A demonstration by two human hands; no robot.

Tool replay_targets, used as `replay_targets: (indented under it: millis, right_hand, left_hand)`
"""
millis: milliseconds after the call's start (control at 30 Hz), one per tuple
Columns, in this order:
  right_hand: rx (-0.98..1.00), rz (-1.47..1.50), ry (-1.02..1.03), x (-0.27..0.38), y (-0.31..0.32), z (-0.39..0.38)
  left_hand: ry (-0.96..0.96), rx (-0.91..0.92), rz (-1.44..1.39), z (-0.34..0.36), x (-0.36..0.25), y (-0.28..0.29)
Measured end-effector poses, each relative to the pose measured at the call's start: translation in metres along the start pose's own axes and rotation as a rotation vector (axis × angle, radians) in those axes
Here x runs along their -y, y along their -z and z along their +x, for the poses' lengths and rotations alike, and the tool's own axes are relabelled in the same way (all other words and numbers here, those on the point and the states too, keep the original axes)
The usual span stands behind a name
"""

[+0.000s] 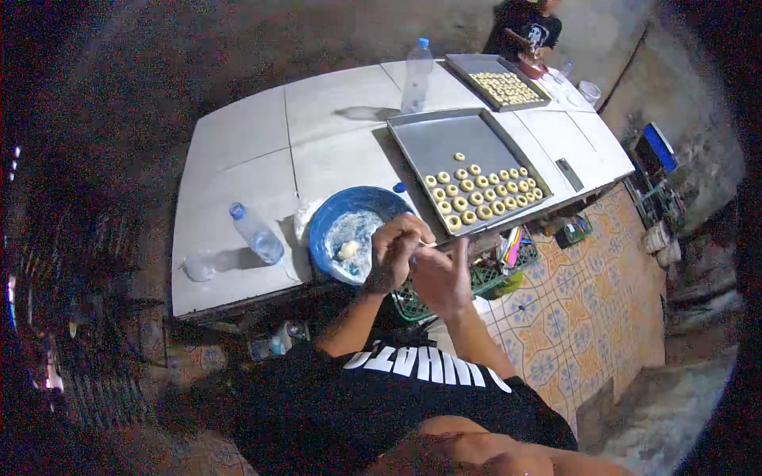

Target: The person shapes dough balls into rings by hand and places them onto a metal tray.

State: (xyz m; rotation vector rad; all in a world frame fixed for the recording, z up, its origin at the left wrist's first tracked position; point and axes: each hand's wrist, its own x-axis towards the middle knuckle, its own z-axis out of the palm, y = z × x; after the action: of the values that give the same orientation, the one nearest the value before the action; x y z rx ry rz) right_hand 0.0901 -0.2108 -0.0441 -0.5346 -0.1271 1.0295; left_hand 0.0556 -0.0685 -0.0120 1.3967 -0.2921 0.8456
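My left hand (394, 252) is closed, its fingers curled around a small pale bit of dough (427, 244) that shows only in part. Against it, my right hand (441, 278) lies with its thumb standing apart; its fingertips are partly hidden behind the left. Both hands meet over the table's near edge, at the right rim of a blue basin (319, 246). White flour coats the inside of that basin, and a lump of dough (348, 251) rests in it. Just beyond my hands, rows of small dough rings (468, 216) fill the near part of a grey metal tray (452, 135).
Clear plastic bottles stand left of the basin (258, 236) and behind the tray (417, 75). A blue cap (399, 187) lies by the basin. Farther off are a second filled tray (500, 83), a phone (569, 174) and another person (528, 32). A green crate (413, 306) sits below the table edge.
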Motion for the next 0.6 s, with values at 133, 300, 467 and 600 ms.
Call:
replay_targets:
  millis: [133,300,467,600]
  right_hand:
    - [-0.090,-1.614,0.922,0.002,-0.034,0.003]
    - [-0.203,-2.256,0.927,0.022,-0.050,0.001]
    - [-0.132,-2.049,0.780,0.007,-0.023,0.009]
    - [-0.157,-0.585,0.364,-0.025,-0.030,0.020]
  left_hand:
    - [0.293,-0.220,-0.495,0.002,0.014,-0.012]
    - [0.924,-0.500,-0.769,0.011,0.007,-0.001]
    - [0.763,-0.237,-0.676,-0.010,0.019,0.016]
    - [0.330,-0.184,-0.407,-0.014,0.007,0.016]
